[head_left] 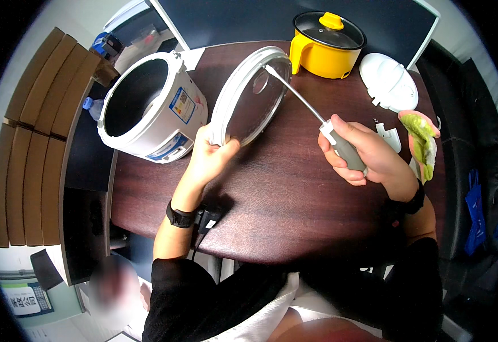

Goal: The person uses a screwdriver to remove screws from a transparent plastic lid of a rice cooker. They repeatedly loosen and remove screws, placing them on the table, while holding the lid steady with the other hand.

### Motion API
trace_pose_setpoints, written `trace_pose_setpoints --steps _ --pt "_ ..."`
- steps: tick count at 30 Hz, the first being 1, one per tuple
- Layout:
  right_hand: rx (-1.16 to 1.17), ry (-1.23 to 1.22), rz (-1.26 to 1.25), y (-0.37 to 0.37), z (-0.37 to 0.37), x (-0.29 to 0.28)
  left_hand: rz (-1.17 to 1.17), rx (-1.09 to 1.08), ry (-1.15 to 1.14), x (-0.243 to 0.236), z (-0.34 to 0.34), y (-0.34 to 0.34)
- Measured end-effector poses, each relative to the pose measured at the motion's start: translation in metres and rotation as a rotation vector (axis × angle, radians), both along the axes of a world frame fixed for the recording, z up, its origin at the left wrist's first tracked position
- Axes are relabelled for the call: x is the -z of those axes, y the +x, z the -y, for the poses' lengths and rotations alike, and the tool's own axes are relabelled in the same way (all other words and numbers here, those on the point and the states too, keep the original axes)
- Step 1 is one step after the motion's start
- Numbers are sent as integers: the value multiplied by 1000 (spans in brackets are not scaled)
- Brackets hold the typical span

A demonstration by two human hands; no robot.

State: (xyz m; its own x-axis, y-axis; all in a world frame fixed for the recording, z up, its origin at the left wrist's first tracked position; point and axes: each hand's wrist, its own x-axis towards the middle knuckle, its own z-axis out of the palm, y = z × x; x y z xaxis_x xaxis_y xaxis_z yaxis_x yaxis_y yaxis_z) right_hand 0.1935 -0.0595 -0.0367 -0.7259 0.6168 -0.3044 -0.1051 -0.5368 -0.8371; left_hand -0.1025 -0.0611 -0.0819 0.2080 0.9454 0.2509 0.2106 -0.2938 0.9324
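My left hand [212, 157] grips the lower rim of a round white lid [225, 91] with a dark inner face, held up on edge over the desk. My right hand [363, 151] is closed round the grey-and-white handle of a tool [300, 97], which looks like a screwdriver; its long metal shaft reaches to the lid's upper inner rim. To the left stands an open white rice cooker [183, 131] with a dark interior. A white oval cover [388, 82] and a small white plastic piece [391, 137] lie to the right, near a green-and-pink cloth [422, 142].
A yellow pot with a glass lid [323, 57] stands at the back before a dark partition. A black device with a cable [206, 219] lies at the front of the wooden desk [277, 199]. Stacked cardboard boxes [35, 148] and a bottle [92, 108] are left. Another person [115, 285] appears lower left.
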Motion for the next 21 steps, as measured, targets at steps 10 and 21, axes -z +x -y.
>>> trace_pose_setpoints --steps 10,21 --pt "617 1550 1029 -1 4 -8 -11 -11 12 6 0 -5" --pt "50 102 78 2 1 -4 -5 -9 16 -3 0 -1"
